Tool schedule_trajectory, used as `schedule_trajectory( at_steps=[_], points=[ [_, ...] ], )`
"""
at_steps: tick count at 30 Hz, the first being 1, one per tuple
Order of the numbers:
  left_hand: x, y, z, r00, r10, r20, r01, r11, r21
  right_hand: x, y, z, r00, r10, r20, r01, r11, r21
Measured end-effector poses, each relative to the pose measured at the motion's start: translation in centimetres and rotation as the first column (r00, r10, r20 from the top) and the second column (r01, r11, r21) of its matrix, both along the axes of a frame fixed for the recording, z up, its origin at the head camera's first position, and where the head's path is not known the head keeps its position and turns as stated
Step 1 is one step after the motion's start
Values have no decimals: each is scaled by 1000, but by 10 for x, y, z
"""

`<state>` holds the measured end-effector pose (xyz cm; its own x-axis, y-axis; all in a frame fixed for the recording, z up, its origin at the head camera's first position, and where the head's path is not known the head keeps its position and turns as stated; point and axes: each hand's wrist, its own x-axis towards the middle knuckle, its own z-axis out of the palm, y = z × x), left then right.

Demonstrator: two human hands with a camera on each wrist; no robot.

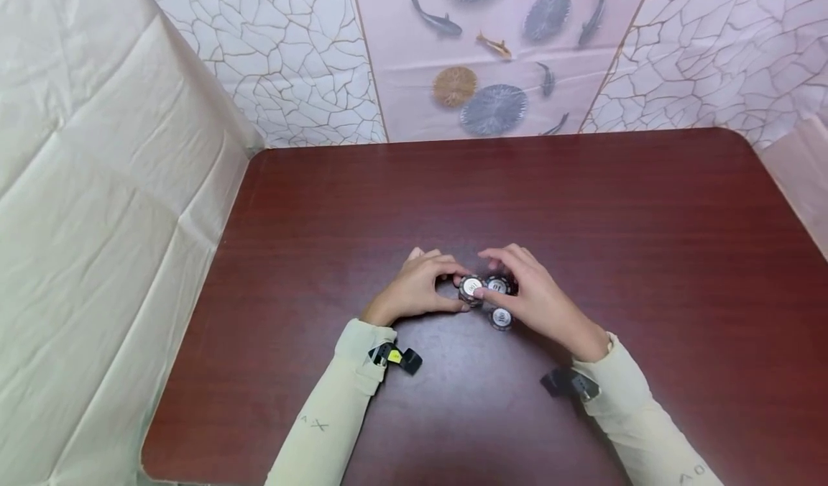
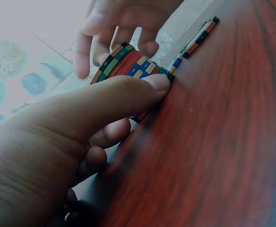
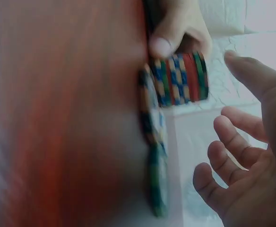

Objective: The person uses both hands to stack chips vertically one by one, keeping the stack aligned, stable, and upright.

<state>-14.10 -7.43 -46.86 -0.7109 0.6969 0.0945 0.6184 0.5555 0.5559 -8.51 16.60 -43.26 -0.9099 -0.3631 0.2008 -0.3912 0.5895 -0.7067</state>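
Observation:
A stack of poker chips [image 1: 471,287] stands on the table, its top chip a white-centred disc. My left hand [image 1: 414,288] holds the stack low down, thumb on the near side and fingers on the far side. Bands of red, green, blue and tan show along the stack [image 3: 181,78] in the right wrist view. My right hand [image 1: 537,293] hovers beside and over it with fingers spread and nothing between them. Two flatter-lying places of chips are close by: one chip [image 1: 498,285] behind the right thumb and another chip [image 1: 501,318] nearer me.
The dark red wooden table [image 1: 323,205] spreads out on all sides of the hands. A pale cloth [image 1: 97,184] hangs along its left side, and a patterned backdrop [image 1: 304,54] meets its far edge. Dark straps with small devices [image 1: 394,356] sit at the wrists.

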Motion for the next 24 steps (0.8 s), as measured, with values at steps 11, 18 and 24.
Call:
schedule_trajectory(
  at_steps=[11,18,24],
  points=[
    [3,1,2,1000,-3,10,2,999,44,13,37,12,991,-112,73,109,993,46],
    [3,-1,1,1000,2,4,-2,999,48,21,56,6,995,-32,95,21,994,110],
    [4,2,1,1000,0,2,-1,999,43,25,67,-3,996,15,87,-30,985,172]
  ],
)
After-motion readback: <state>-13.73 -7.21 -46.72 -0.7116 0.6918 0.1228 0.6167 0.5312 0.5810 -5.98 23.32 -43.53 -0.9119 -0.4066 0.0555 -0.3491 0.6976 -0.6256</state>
